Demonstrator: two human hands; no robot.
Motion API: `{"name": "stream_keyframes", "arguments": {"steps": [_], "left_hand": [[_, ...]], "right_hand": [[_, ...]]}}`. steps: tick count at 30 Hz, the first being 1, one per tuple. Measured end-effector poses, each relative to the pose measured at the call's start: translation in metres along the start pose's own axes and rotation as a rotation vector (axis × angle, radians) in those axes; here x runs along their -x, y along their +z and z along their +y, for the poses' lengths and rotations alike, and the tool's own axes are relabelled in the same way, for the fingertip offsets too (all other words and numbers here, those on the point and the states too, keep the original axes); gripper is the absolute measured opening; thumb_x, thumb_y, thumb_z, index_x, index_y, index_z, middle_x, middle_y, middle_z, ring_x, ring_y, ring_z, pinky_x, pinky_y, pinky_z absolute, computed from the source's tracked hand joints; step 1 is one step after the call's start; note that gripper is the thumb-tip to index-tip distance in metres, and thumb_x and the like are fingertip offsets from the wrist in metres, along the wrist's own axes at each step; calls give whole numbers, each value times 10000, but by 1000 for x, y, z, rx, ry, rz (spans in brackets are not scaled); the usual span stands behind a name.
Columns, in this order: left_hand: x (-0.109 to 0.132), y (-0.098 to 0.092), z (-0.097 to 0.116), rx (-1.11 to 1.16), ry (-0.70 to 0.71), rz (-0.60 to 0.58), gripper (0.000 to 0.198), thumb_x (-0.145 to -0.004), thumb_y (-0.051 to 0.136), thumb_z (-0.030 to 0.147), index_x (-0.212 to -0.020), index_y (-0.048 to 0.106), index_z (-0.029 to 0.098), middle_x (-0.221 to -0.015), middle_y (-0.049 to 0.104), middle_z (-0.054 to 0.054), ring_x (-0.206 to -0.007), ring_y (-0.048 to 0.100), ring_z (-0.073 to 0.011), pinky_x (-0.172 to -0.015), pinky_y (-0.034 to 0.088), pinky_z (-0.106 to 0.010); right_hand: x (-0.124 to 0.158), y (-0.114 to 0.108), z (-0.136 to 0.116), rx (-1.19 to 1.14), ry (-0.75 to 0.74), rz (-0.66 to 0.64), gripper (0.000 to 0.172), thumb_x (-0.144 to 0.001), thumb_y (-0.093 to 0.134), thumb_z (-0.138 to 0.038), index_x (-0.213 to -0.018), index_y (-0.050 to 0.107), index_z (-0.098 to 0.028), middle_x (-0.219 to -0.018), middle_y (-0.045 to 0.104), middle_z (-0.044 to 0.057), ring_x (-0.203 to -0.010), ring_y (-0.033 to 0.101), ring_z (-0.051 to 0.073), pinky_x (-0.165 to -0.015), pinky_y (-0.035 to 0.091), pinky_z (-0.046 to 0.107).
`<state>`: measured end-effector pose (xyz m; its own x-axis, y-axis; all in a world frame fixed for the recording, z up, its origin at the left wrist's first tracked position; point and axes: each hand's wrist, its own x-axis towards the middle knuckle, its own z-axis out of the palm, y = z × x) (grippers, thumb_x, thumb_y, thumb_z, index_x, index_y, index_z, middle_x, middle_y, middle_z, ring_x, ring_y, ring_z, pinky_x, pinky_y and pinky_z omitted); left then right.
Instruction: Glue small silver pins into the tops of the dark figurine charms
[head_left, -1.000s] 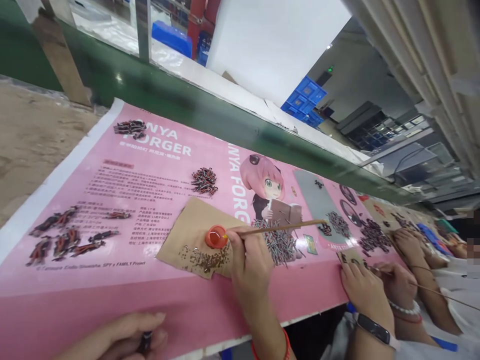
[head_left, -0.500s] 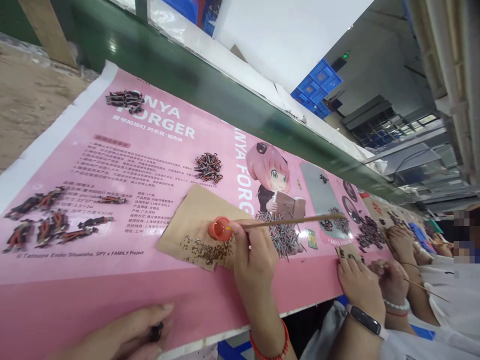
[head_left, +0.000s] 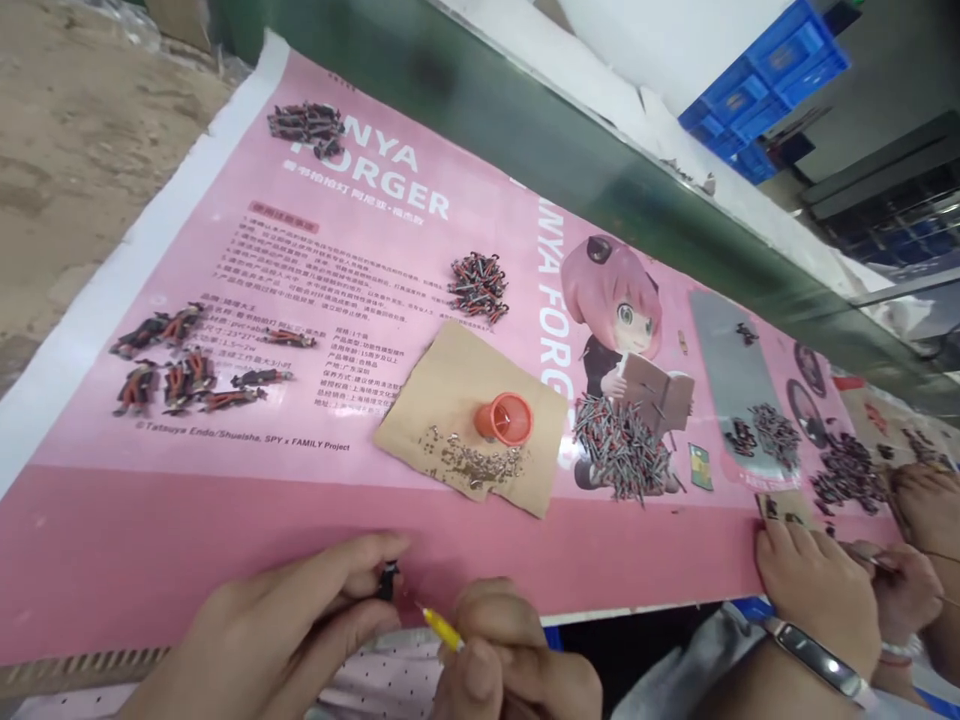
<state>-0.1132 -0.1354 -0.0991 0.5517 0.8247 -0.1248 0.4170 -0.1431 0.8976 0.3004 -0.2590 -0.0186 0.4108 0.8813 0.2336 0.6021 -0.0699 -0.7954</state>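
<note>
At the lower edge of the frame, left hand (head_left: 277, 630) curled, thumb and forefinger pinched on a small black part (head_left: 387, 581) held just over the near rim of the pink printed sheet (head_left: 315, 300). Right beside it, lower centre, right hand (head_left: 502, 660) closed in a loose fist around a thin brush; only the yellow brush tip (head_left: 441, 629) visible, pointing up-left toward the black part and stopping just short of it, possibly touching, hard to tell at this angle.

Mid-frame, a torn piece of brown cardboard (head_left: 450, 385) lying flat on the sheet, with an orange cap (head_left: 505, 418) tipped on it and a scatter of small dark specks (head_left: 474, 464) just below the cap. Right of the cardboard, a heap of small dark parts (head_left: 621, 447) over the printed cartoon figure. Above the cardboard, a smaller pile (head_left: 478, 286); another pile (head_left: 307, 122) in the upper left near the sheet's far edge. At mid-left, a loose group of black-and-red pieces (head_left: 180, 360) spread in rows.

Lower right, another person's hand (head_left: 814, 585) resting on the sheet's edge, a watch (head_left: 817, 660) on the wrist, more hands behind it partly cut off. Green rail (head_left: 600, 170) along the sheet's far side, blue crates (head_left: 772, 80) at upper right.
</note>
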Motion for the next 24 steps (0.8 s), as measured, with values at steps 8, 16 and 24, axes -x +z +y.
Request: {"name": "stream_keyframes", "arguments": {"steps": [8,16,24], "left_hand": [[16,6,1,-123,-78,49,308,-943,754,607,-1173,884,449,-759,868,31,-865,908,-279,-659,716,-240],[-13,-7,31,240,-29,-31,348,-994,741,323,-1216,831,575,-891,905,172,-703,881,-110,-685,629,-66],[-2,1,28,-11,-198,8,255,-997,742,540,-1162,876,399,-807,887,39,-800,899,-223,-658,694,-177]], "right_hand": [[21,-51,50,237,-45,27,339,-849,967,-172,-711,687,-304,-537,383,-30,-482,77,134,-539,-181,525],[18,-54,63,481,-171,30,522,-947,811,-524,-625,492,-265,-539,271,-39,-560,49,127,-674,-89,410],[-3,-30,41,477,-329,55,736,-1062,658,-714,-567,410,-229,-558,238,-20,-588,119,146,-580,-81,347]]}}
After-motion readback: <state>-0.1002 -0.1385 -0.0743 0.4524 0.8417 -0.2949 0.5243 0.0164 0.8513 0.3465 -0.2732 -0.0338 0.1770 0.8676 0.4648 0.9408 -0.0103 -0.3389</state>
